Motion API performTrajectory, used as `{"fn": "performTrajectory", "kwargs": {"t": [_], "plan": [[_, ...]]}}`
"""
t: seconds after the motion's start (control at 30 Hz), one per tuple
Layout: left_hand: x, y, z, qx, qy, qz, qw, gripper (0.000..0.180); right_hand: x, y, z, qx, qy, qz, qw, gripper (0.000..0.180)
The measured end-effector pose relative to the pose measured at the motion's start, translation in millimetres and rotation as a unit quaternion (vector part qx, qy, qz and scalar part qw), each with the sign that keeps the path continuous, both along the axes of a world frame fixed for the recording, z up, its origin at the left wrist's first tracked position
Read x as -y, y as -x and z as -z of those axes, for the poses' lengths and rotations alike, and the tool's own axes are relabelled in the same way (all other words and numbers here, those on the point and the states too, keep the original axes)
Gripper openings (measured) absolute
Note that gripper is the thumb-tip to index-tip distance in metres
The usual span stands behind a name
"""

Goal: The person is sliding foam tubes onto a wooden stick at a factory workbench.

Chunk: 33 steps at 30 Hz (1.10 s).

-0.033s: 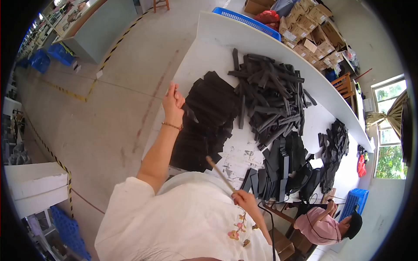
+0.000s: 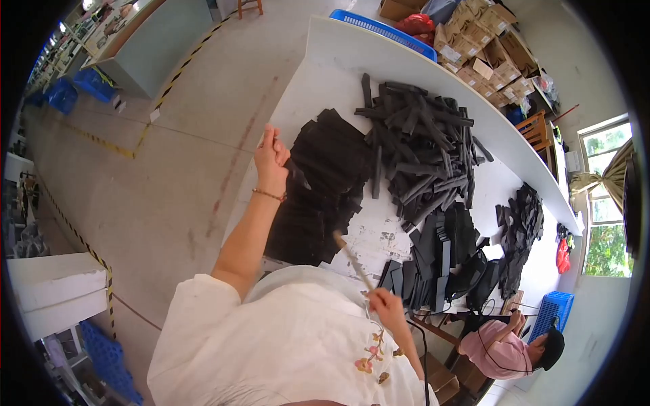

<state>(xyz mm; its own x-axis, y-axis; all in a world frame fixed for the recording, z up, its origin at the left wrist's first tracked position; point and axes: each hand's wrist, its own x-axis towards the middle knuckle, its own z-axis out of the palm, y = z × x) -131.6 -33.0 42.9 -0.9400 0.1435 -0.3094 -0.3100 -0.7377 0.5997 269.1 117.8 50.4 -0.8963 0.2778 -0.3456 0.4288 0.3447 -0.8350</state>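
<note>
Left forearm (image 2: 242, 237) stretches forward, leans slightly right; wrist (image 2: 270, 194) nearly straight; left hand (image 2: 272, 164) beyond it, fingers (image 2: 269, 137) partly curled. Right hand (image 2: 386, 308) close to torso (image 2: 284, 331), fingers wrapped in grip; right forearm (image 2: 408, 348) angles forward and left.

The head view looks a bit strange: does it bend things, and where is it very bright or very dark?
In the head view, the long white partition bows with the fisheye lens; the head view's corners go black; at its right, the window is bright, though greenery shows; in its middle, the stacked black pieces partly merge.
</note>
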Motion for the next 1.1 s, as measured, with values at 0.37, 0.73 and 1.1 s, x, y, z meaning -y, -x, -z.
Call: {"fn": "performTrajectory", "kwargs": {"t": [0.37, 0.73, 1.1], "plan": [[-40.6, -73.2, 28.2, 0.200, -0.154, 0.142, 0.957, 0.022, 38.3, 187.4, -11.6, -0.302, -0.032, 0.133, 0.944, 0.010], [-41.2, -106.8, -37.5, -0.250, 0.185, 0.578, 0.755, 0.032, -5.5, 189.7, -46.0, -0.341, -0.173, 0.133, 0.914, 0.006], [-0.7, -184.4, 11.9, -0.229, 0.229, 0.669, 0.669, 0.029, -100.7, 208.2, -109.5, -0.341, -0.001, 0.423, 0.839, 0.028]]}}
